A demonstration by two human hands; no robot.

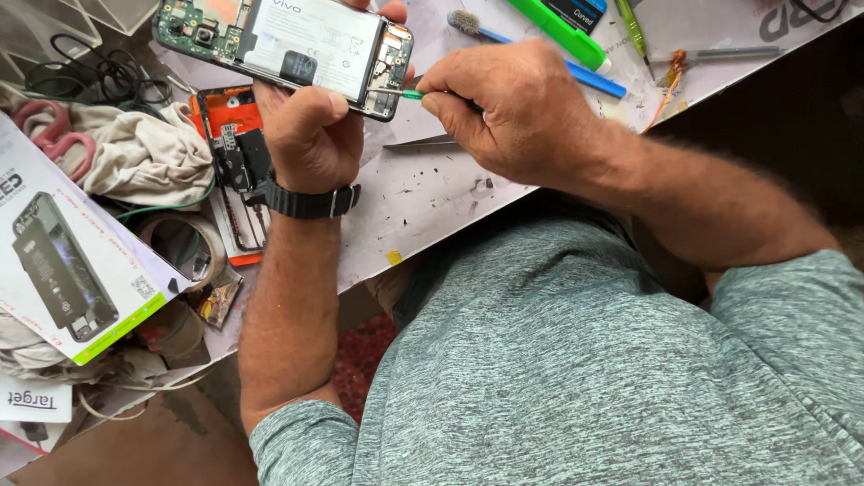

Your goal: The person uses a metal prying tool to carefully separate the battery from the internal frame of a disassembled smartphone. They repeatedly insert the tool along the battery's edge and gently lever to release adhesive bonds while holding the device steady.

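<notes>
Now your left hand (pixel 310 135) holds the opened phone (pixel 286 49) above the worktop (pixel 432 193), fingers closed around its lower edge; the back cover is off, so you see a white battery, a green circuit board and a camera. Your right hand (pixel 513 108) pinches a thin green-handled screwdriver (pixel 407 94), its tip at the phone's right end. The phone's top edge is cut off, and the screwdriver handle is hidden in your fist.
</notes>
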